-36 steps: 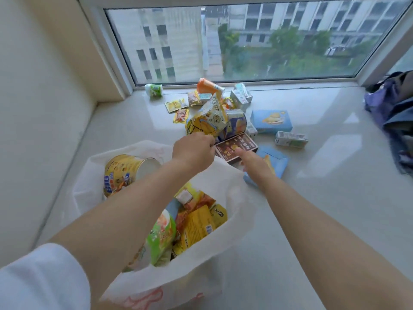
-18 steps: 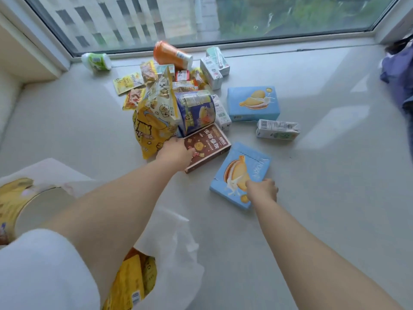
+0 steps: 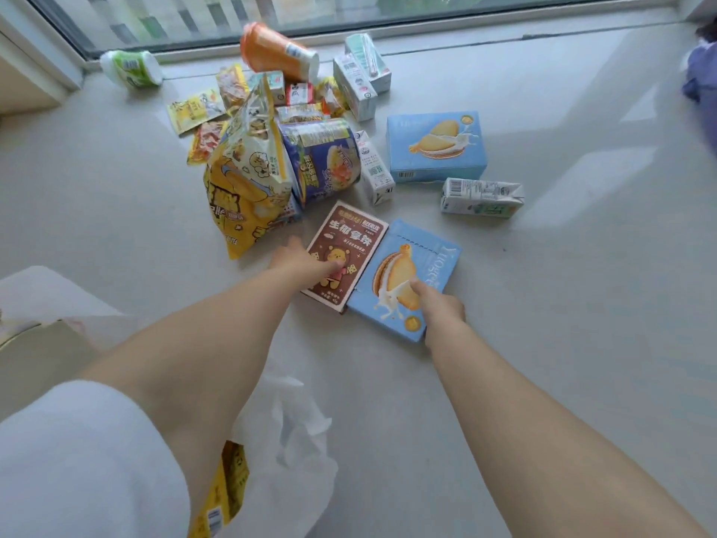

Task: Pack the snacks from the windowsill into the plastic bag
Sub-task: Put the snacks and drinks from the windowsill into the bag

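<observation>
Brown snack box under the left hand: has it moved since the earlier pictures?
Yes. Against the milk carton, the brown snack box has swung its near end right, closing the gap to the near blue box; the left hand rests on it.

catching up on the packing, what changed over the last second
The left hand let go of the yellow popcorn bag and now rests on the flat brown snack box. The right hand slid onto the near light-blue biscuit box. The snack pile and white plastic bag stayed put.
</observation>
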`<state>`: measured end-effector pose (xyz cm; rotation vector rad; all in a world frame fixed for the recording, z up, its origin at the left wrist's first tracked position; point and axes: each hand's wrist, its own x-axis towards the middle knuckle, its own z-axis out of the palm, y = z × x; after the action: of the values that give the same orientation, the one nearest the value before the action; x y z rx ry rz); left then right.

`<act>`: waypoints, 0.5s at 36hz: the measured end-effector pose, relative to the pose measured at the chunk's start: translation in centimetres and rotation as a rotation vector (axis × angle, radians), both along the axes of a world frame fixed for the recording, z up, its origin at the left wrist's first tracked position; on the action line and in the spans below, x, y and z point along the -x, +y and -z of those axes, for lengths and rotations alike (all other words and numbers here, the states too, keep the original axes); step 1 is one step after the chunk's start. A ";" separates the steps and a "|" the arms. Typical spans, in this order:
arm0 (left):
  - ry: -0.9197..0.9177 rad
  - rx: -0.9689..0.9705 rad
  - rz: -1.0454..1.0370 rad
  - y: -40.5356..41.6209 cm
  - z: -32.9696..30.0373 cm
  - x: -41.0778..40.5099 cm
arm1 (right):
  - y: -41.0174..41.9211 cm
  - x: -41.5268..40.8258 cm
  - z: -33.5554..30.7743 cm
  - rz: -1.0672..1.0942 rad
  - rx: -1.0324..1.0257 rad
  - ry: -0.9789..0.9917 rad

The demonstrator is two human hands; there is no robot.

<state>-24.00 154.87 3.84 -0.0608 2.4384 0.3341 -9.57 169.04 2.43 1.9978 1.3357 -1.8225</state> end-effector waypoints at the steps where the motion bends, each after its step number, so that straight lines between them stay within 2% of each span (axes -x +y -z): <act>1: -0.033 -0.023 -0.034 -0.3 0.0 -0.1 | 0.0 -0.1 -0.2 -0.006 -0.015 0.003; 6: -0.130 -0.061 -0.066 -1.0 -1.4 -0.7 | 0.0 -0.7 -1.3 -0.099 -0.077 0.069; 10: -0.108 -0.175 -0.253 -1.8 -3.0 -0.9 | -0.4 -1.6 -3.3 -0.176 -0.165 0.116; 14: -0.253 -0.265 -0.259 -2.6 -4.1 -2.8 | -1.1 -3.2 -4.5 -0.205 -0.221 0.147; 18: -0.175 -0.440 -0.334 -3.0 -5.3 -4.8 | -2.3 -4.6 -6.3 -0.171 -0.279 0.199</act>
<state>-19.22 151.87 9.16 -0.2932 2.1266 0.9636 -4.92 166.73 8.71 1.7867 1.8486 -1.8833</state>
